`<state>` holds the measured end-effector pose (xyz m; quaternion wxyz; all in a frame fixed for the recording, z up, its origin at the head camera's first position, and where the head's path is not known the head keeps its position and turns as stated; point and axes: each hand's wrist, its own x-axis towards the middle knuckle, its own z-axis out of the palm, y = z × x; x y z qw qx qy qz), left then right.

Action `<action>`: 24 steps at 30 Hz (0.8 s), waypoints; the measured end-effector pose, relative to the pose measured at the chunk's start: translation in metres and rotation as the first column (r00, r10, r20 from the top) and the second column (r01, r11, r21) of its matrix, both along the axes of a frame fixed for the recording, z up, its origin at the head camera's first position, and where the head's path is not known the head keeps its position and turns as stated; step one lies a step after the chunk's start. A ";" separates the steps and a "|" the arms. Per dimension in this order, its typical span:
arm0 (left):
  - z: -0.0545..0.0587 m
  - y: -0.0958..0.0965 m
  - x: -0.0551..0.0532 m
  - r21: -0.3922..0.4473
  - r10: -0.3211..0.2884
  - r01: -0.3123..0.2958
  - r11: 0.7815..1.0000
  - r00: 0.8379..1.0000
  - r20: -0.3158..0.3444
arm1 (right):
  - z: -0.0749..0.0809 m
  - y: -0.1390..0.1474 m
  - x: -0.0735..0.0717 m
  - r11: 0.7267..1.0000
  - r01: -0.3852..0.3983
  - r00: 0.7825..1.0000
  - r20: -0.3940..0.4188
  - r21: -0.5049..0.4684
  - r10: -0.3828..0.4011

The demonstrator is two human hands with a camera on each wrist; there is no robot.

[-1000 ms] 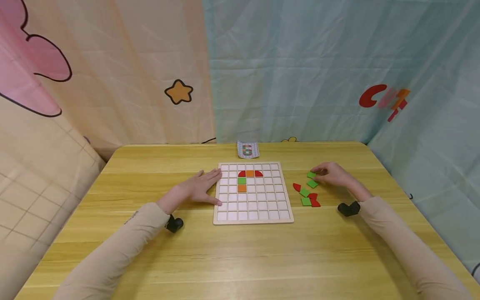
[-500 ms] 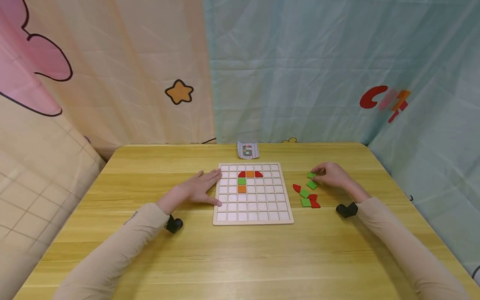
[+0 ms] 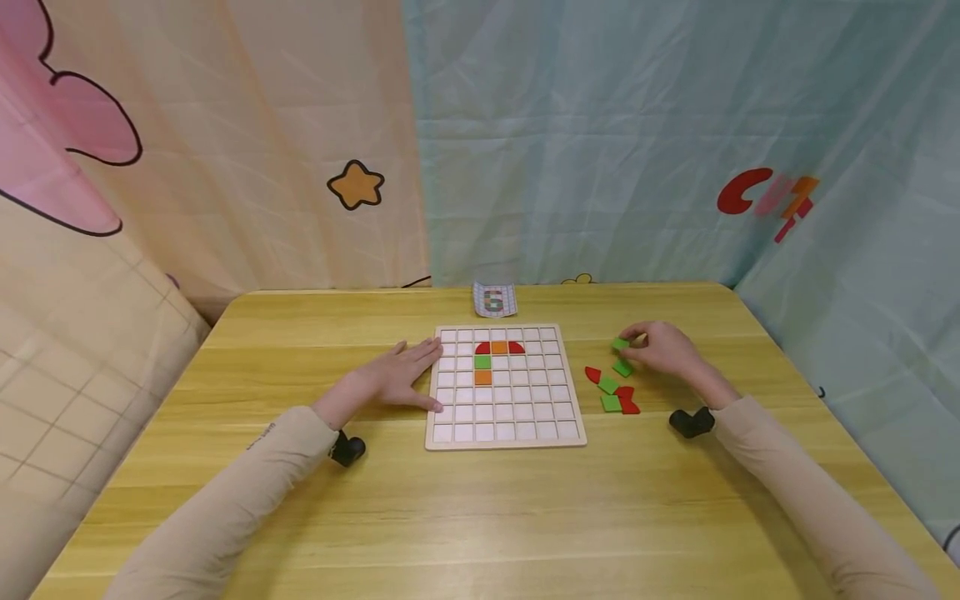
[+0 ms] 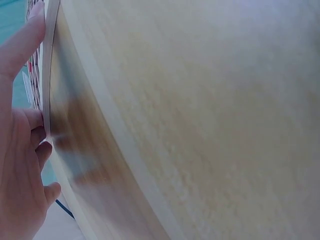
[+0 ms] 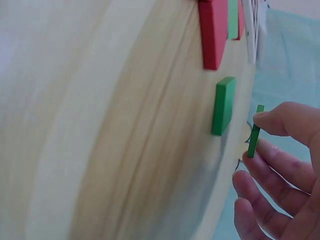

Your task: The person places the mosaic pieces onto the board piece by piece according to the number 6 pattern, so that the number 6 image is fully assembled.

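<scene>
My right hand (image 3: pixel 663 347) pinches a green square tile (image 5: pixel 255 131) between thumb and fingertips, lifted off the table in the right wrist view. A second green tile (image 5: pixel 224 106) lies just below it on the wood. My left hand (image 3: pixel 397 377) is spread flat, its thumb and fingertips at the left edge of the white grid board (image 3: pixel 507 442). Set in the board's cells are two red quarter-round tiles (image 3: pixel 517 347), an orange tile (image 3: pixel 499 347) between them, a green tile (image 3: pixel 482 362) and an orange tile (image 3: pixel 483 377) beneath.
Right of the board lie loose pieces: a red curved tile (image 3: pixel 592 375), green tiles (image 3: pixel 611 404) and more red tiles (image 3: pixel 630 405). Behind the board a printed pattern card (image 3: pixel 494 300) stands near the table's (image 3: pixel 337 517) back edge. Curtains (image 3: pixel 600 150) hang behind.
My right hand has raised the green tile slightly from the table, away from the tile below it. The left hand stays at the board's edge.
</scene>
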<state>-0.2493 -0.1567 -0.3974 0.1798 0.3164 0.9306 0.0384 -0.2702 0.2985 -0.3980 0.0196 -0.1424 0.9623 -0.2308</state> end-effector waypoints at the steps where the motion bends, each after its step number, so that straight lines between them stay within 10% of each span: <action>1: 0.000 0.000 0.000 0.000 0.001 -0.001 1.000 1.000 0.000 | 0.001 -0.001 0.001 1.000 0.003 1.000 -0.002 -0.002 -0.003; 24: 0.000 0.000 0.000 -0.013 -0.004 0.004 1.000 1.000 -0.011 | 0.019 -0.042 0.025 0.998 -0.052 0.998 -0.045 -0.043 0.050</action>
